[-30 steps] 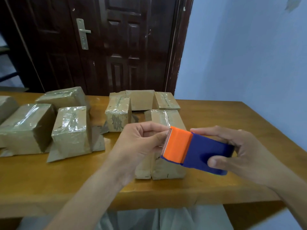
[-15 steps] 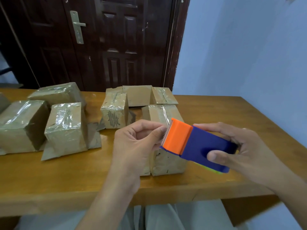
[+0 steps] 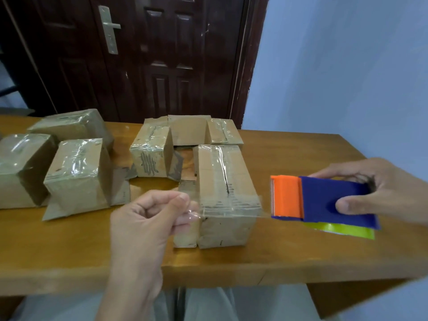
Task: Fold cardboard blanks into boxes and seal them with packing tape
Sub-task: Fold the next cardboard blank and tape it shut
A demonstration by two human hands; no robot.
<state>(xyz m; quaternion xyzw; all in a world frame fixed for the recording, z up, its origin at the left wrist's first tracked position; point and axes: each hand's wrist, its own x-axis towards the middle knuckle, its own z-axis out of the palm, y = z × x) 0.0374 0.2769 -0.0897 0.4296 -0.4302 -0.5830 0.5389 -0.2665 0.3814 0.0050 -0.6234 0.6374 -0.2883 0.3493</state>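
Tape dispenser is gripped in right hand; clear tape end is pinched by left hand, stretched over near box. Taped boxes are spread on wooden worktop. Dark door and blue wall are seen behind.
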